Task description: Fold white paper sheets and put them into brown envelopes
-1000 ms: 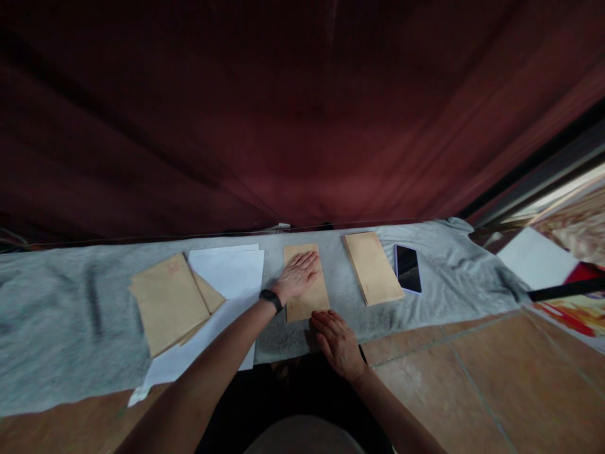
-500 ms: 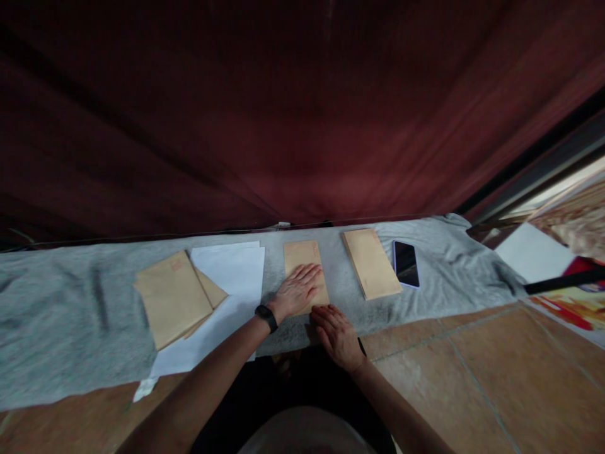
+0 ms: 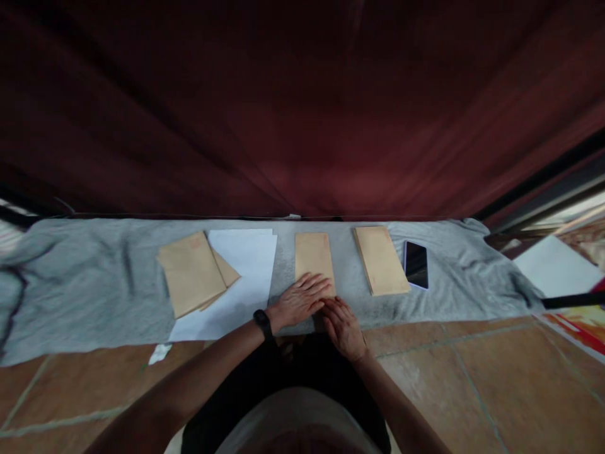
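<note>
A brown paper envelope (image 3: 312,253) lies lengthwise in front of me on a grey cloth (image 3: 118,277). Across its near part rests my left hand (image 3: 305,299), flat with fingers stretched out, a dark band on the wrist. My right hand (image 3: 344,329) lies at the envelope's near right corner, fingers extended and their tips touching its edge. The envelope's near end is hidden under the hands. To the right sits a neat stack of brown envelopes (image 3: 382,261). On the left, more brown envelopes (image 3: 193,274) lie fanned over white paper sheets (image 3: 253,277).
A phone (image 3: 416,265) lies right of the envelope stack. Dark red fabric (image 3: 302,126) hangs behind the cloth-covered surface. A white scrap (image 3: 159,354) is near the front left edge, above the tiled floor (image 3: 439,372). A white board (image 3: 558,266) stands at far right.
My left hand has slid down the envelope toward its near end, beside my right hand. The camera view has shifted, so the things appear slightly further right.
</note>
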### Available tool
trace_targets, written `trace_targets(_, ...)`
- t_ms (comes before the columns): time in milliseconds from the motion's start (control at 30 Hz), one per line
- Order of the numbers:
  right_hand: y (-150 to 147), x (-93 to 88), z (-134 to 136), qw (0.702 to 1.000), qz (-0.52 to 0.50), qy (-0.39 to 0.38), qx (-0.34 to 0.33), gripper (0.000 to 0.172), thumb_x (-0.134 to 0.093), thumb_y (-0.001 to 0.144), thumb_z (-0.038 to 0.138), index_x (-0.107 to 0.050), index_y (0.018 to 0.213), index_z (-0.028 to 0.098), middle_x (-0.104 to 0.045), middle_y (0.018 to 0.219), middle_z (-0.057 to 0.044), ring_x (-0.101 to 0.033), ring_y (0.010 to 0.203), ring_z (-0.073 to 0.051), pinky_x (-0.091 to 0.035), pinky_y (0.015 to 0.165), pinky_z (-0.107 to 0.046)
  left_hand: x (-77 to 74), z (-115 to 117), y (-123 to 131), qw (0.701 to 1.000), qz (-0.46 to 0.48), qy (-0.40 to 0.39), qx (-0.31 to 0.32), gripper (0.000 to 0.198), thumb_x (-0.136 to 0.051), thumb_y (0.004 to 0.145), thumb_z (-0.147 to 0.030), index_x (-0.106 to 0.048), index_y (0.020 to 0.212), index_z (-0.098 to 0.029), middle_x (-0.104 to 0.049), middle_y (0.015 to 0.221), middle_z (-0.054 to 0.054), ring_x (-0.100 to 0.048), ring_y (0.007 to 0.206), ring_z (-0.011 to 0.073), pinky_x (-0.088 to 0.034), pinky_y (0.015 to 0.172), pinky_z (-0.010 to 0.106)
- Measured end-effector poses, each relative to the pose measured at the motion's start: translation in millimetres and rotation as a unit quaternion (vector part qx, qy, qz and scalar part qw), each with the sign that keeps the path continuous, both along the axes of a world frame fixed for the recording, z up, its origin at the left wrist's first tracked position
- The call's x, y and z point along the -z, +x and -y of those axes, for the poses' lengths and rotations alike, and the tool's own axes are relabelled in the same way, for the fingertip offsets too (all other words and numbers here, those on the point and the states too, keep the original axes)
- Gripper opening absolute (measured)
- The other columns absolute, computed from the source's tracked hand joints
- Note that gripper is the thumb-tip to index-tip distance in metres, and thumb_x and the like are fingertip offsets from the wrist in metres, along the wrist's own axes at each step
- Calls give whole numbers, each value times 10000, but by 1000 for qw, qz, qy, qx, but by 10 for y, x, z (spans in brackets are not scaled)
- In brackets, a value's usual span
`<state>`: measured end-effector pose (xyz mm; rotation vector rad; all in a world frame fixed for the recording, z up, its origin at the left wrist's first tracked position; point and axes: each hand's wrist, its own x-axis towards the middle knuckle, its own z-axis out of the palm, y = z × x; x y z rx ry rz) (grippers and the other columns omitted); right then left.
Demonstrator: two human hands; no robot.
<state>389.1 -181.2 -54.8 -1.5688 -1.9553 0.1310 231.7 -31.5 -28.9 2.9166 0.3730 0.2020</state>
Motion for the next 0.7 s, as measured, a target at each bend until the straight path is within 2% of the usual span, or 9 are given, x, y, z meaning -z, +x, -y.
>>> trace_targets(233, 14, 2, -1, 1000, -19, -9, -7, 369, -407, 1022, 211, -580, 1347, 204, -666, 1299, -92, -586, 1267, -219, -422, 1170, -517, -52, 168, -127, 1000, -10, -12, 7, 656, -375, 1024, -554, -334, 1534, -144, -360, 1614, 119, -234, 1528, 233, -130, 1262, 431)
trace_targets(400, 8, 30, 7, 1000, -29, -1, 2, 370, -392, 1031, 226, -580, 1349, 209, -668, 1287, -95, -596, 1248, -221, -423, 1164, -518, -17, 274, -227, 1000, -1, -2, 1, 769, -406, 993, -613, -283, 1554, -102, -333, 1620, 158, -208, 1537, 258, -151, 1259, 430)
trace_targets(533, 5, 57, 12, 999, -45, -4, 10, 374, -382, 1035, 217, -557, 1366, 214, -655, 1307, -94, -579, 1267, -221, -416, 1163, -520, 44, 323, -339, 1000, -2, 8, -2, 806, -452, 977, -610, -270, 1558, -83, -305, 1628, 171, -197, 1539, 274, -175, 1256, 429)
trace_targets(700, -40, 26, -22, 998, -50, -2, 32, 425, -379, 1048, 250, -471, 1462, 225, -594, 1413, -104, -524, 1342, -241, -433, 1139, -520, 72, 371, -446, 1000, -1, 20, -8, 784, -483, 974, -585, -324, 1531, -56, -311, 1619, 193, -216, 1533, 280, -181, 1258, 420)
